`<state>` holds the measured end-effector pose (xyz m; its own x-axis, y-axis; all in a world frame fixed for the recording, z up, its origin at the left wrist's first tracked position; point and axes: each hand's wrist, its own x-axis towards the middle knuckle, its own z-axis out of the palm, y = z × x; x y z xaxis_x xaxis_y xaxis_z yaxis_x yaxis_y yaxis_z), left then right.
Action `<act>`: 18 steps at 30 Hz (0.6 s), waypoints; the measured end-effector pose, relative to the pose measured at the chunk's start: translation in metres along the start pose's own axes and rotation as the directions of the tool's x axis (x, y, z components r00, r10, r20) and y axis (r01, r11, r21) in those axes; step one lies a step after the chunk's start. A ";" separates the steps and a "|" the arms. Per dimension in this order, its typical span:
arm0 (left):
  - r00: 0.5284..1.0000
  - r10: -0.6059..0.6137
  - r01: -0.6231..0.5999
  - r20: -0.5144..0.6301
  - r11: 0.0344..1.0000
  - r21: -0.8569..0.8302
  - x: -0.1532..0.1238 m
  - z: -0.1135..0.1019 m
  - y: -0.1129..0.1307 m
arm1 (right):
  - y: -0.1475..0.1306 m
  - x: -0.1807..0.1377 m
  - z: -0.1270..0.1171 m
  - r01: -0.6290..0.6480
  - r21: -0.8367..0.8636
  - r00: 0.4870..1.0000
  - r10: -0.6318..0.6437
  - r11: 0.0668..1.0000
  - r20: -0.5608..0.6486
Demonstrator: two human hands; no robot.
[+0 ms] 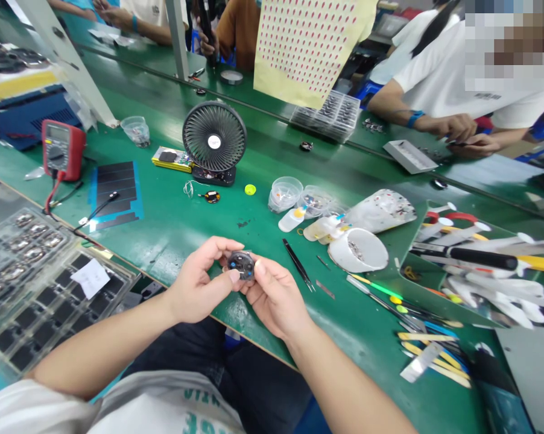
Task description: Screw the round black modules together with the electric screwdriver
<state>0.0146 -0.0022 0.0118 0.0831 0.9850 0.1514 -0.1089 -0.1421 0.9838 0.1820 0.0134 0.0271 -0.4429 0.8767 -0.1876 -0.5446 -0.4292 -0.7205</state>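
Between my two hands, just above the near edge of the green bench, is a small round dark electronic part (241,264) with blue spots on its face. My left hand (204,280) pinches it from the left, thumb over its lower side. From the right, my right hand (274,295) grips its rim between thumb and fingers. Black tweezers (299,264) lie on the bench close to my right hand. Farther off, a round part with wires (211,196) and a yellow-green cap (249,190) rest on the green bench (163,214).
A black fan (214,137) stands behind, and a red multimeter (63,149) is at left. Plastic cups (284,194), small bottles (292,220) and a white cup (357,250) sit right of centre. Tools (435,355) lie at right. Co-workers sit across the bench.
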 end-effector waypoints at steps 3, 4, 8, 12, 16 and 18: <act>1.000 -0.008 0.009 -0.020 0.999 0.047 0.001 0.003 0.003 | 0.001 0.000 -0.001 0.006 -0.007 1.000 -0.006 1.000 0.001; 0.999 -0.018 0.020 -0.033 0.998 0.065 0.001 0.004 0.004 | 0.002 0.000 -0.001 0.008 -0.011 1.000 -0.008 1.000 -0.001; 0.993 -0.078 0.087 -0.092 0.991 0.104 0.002 0.010 0.006 | 0.003 0.000 -0.003 0.011 -0.032 1.000 -0.012 0.999 -0.018; 0.998 -0.039 0.041 -0.047 0.998 0.042 0.002 0.007 0.003 | 0.001 0.000 -0.002 0.013 -0.016 1.000 -0.013 1.000 -0.010; 1.000 0.006 -0.005 0.018 0.999 -0.051 0.001 -0.002 0.000 | -0.002 0.000 0.000 -0.017 0.005 1.000 0.017 1.000 0.017; 1.000 0.006 -0.005 0.012 0.998 -0.062 0.001 -0.005 0.000 | -0.003 -0.001 0.001 -0.035 0.012 0.999 0.035 0.999 0.020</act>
<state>0.0097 -0.0006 0.0117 0.0943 0.9828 0.1587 -0.1707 -0.1411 0.9752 0.1833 0.0138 0.0294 -0.4756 0.8568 -0.1993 -0.5369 -0.4622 -0.7057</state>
